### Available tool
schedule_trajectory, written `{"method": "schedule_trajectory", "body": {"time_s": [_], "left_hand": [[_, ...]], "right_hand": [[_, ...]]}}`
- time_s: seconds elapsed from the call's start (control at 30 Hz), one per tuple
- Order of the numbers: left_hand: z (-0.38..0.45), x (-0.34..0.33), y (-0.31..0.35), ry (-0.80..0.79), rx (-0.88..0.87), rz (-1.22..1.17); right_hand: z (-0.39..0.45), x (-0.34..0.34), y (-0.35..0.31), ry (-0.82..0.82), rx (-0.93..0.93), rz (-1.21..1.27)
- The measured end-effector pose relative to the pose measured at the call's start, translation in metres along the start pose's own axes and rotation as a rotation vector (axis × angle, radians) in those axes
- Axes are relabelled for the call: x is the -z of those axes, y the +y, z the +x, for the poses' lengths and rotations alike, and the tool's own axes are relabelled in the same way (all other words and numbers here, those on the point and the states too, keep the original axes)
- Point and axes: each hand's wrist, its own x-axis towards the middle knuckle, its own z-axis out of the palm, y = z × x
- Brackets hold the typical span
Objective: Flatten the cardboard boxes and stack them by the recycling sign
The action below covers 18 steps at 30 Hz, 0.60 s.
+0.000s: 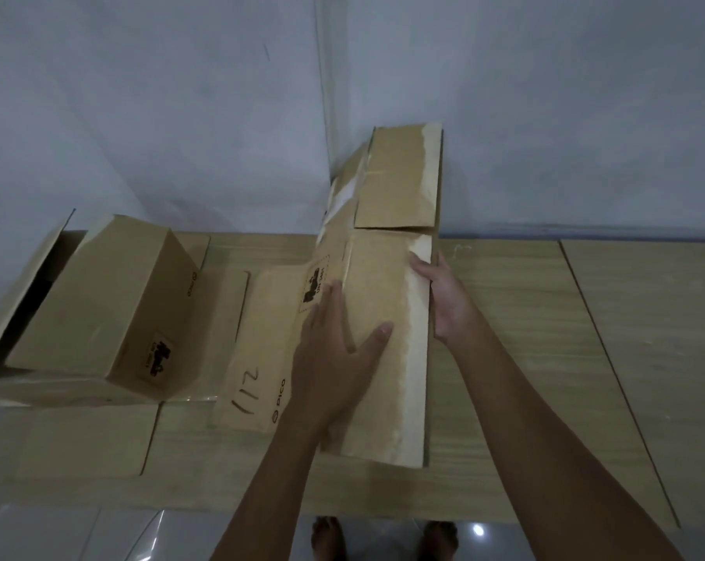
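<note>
A collapsed cardboard box [383, 285] lies lengthwise on the wooden table [545, 338], its far flaps [399, 176] standing up against the wall. My left hand [338, 358] lies flat on its top panel, fingers spread, near a black printed stamp. My right hand [444, 301] grips the box's right edge, thumb on top. To the left stands a second cardboard box [99, 301], still box-shaped, open at its left end, its flaps spread on the table. No recycling sign is in view.
A pale wall [180, 115] with a corner seam runs right behind the table. The table's right half is bare wood with a seam. Below the front edge are a glossy tiled floor [99, 536] and my bare feet [326, 536].
</note>
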Motion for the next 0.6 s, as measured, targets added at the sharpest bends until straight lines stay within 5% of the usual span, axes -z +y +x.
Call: {"method": "schedule_trajectory", "body": {"time_s": [0.27, 0.47, 0.6], "left_hand": [[-0.002, -0.090, -0.004, -0.234, -0.001, 0.207], [0.036, -0.150, -0.026, -0.570, 0.163, 0.220], [0.083, -0.165, -0.062, -0.327, 0.246, 0.452]], "right_hand": [[0.002, 0.083, 0.003, 0.191, -0.027, -0.130], [0.010, 0.139, 0.009, 0.368, 0.060, -0.616], [0.019, 0.160, 0.039, 0.456, 0.050, -0.812]]}}
